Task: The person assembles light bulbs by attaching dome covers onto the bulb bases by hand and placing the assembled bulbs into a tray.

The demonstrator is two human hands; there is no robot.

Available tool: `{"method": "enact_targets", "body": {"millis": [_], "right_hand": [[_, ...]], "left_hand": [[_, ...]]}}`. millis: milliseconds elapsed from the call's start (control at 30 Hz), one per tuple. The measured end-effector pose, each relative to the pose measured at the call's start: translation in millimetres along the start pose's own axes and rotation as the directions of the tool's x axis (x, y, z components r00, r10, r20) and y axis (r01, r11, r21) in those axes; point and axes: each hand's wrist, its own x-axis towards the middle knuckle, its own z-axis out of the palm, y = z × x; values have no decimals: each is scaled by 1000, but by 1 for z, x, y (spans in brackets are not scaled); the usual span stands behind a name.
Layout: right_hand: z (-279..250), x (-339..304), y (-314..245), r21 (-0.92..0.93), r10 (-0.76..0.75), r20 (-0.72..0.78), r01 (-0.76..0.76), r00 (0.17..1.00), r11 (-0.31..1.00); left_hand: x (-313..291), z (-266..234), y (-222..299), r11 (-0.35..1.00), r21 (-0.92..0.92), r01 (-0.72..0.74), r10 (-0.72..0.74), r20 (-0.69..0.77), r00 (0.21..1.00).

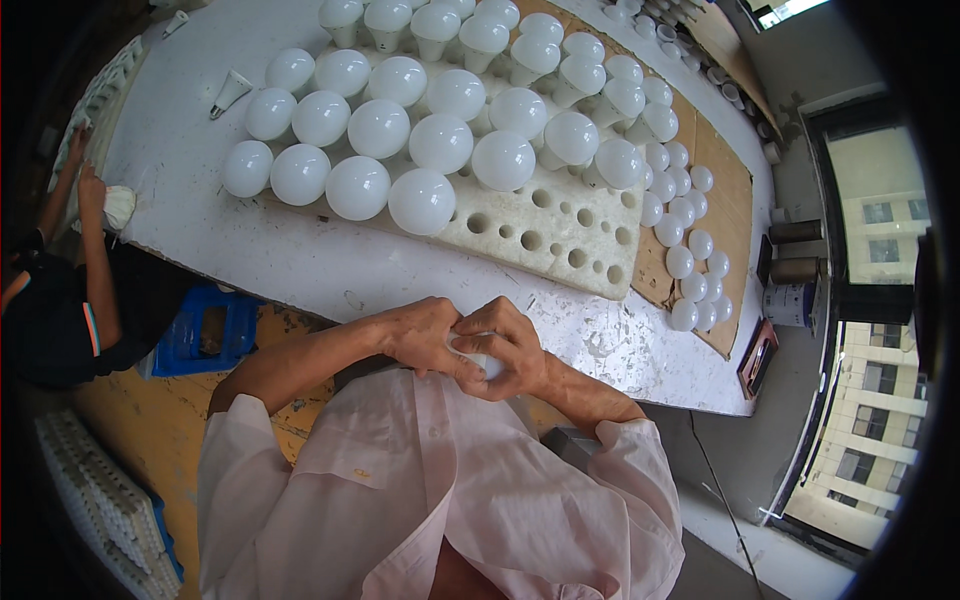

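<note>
My left hand (424, 334) and my right hand (512, 345) come together in front of my shirt, just off the near edge of the table. Between them they grip a white light bulb (490, 366); only part of its smooth rounded surface shows, and the fingers cover the rest. Beyond my hands lies a pale foam block (510, 222) with round holes. Rows of large white bulbs (357, 188) stand in it, domes up. Several holes at its near right side hold nothing.
Smaller white domes (680, 262) lie on a brown cardboard sheet (728, 300) at right. A bulb (231, 93) lies on its side at the table's left. Another person's hands (91, 190) are at far left, above a blue crate (205, 330). Stacked trays (105, 510) stand lower left.
</note>
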Motion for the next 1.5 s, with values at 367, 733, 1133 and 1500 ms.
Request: {"method": "enact_targets", "body": {"millis": [367,733,1133,1500], "right_hand": [[-25,-11,1,205,471,32,-467,882,860],[-182,12,77,-397,261,-688,-652,677,646],[-232,-51,114,-242,292,-852,-821,435,517],[-234,-113,117,-627,630,-679,-744,377,-231]], "left_hand": [[12,-4,-29,860,-505,-73,100,26,995],[-21,-4,-55,873,-469,-137,37,-217,975],[-94,-12,-103,823,-447,-351,60,-545,837],[-154,-92,-108,865,-164,-473,-8,-949,315]]}}
